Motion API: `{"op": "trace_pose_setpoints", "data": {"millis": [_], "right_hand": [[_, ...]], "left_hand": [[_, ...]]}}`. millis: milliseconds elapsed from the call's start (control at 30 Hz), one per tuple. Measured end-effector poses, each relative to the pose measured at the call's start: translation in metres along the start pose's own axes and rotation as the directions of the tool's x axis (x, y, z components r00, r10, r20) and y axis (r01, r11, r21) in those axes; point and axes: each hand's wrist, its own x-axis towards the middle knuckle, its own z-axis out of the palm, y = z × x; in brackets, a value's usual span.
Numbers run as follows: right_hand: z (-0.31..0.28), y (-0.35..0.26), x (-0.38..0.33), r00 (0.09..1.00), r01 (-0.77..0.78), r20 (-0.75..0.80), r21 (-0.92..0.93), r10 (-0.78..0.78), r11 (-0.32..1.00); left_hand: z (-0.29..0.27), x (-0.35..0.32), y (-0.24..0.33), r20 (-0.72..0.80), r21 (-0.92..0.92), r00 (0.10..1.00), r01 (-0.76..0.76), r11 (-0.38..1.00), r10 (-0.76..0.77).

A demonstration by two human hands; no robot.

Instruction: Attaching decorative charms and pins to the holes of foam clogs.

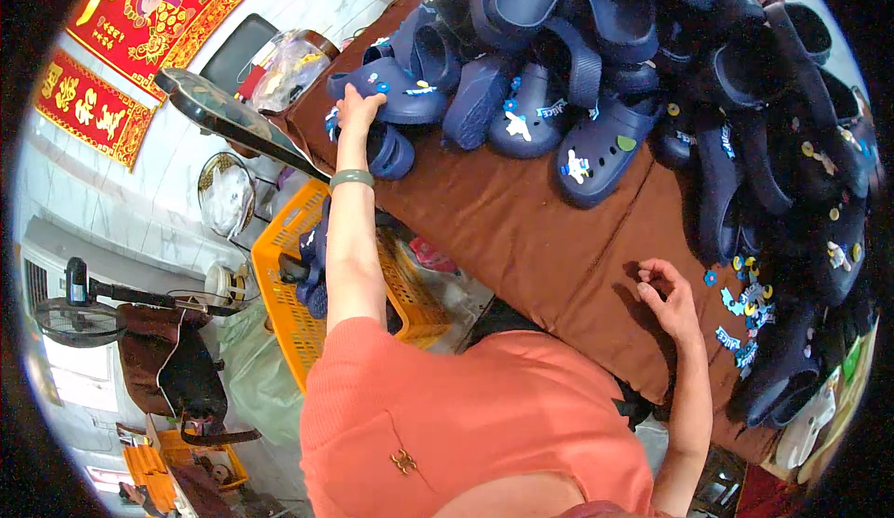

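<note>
My left hand (358, 111) reaches to the far left end of a pile of navy clogs. Its fingers and thumb are closed on a navy clog (408, 99) with blue and white charms; the grip is partly hidden. A smaller-looking clog (391, 152) lies just below, by my wrist. Over the brown cloth (521, 229), my right hand (667, 296) is held with loosely bent fingers, thumb and forefinger apart, and nothing shows in it. Right of it lies a scatter of small blue, yellow and white charms (745, 308). A clog with a green leaf charm (601, 155) rests farther off.
More navy clogs (745, 71) are heaped along the back and right. An orange crate (284, 285) with clogs inside stands at the left below the table's edge. A fan (79, 318), a brown bag (177, 369) and a dark flat panel (223, 113) are farther left.
</note>
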Motion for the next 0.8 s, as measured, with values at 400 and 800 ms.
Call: {"op": "trace_pose_setpoints", "data": {"millis": [400,800], "right_hand": [[-0.001,-0.001,0.002,1.000,-0.025,-0.007,-0.063,0.025,0.998],[-0.001,-0.008,0.003,0.995,0.098,0.024,-0.245,-0.095,0.965]], "left_hand": [[0.097,-0.002,0.095,0.191,-0.036,0.919,-0.344,0.938,0.344],[0.062,-0.022,0.250,0.124,0.010,0.874,-0.475,0.880,0.470]]}}
